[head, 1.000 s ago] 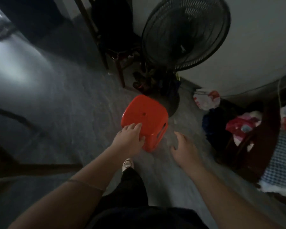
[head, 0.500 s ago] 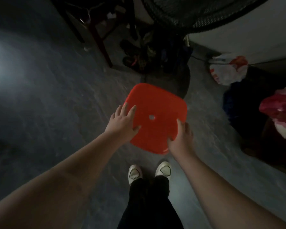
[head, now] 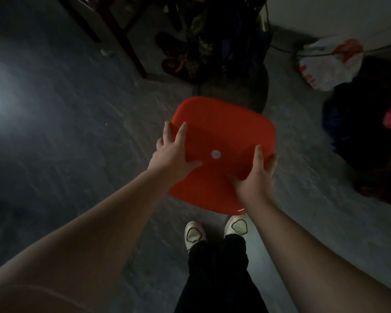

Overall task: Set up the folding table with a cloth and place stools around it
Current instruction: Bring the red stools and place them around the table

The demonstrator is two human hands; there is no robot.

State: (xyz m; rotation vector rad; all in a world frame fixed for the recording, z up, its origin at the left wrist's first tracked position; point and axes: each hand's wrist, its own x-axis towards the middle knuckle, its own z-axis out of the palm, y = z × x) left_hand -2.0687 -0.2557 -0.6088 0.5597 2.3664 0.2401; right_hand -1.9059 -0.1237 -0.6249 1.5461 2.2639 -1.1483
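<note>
A red plastic stool [head: 226, 132] with a small hole in the middle of its square seat is right in front of me, seen from above; its legs are hidden under the seat. My left hand [head: 173, 152] lies on the seat's left side with fingers spread over the edge. My right hand [head: 256, 175] grips the seat's near right corner, thumb on top and fingers curled under the rim. The folding table and cloth are not in view.
A fan's dark base [head: 246, 91] stands just beyond the stool. A pile of shoes [head: 185, 62] and dark red chair legs [head: 127, 39] are at the back. A white and red plastic bag [head: 325, 64] and dark bags [head: 359, 123] sit at the right. My feet [head: 215, 229] are below the stool.
I have bent closer over the stool. My right hand went from hanging free to gripping the seat's right corner, and my left hand spread flat on the seat's left side.
</note>
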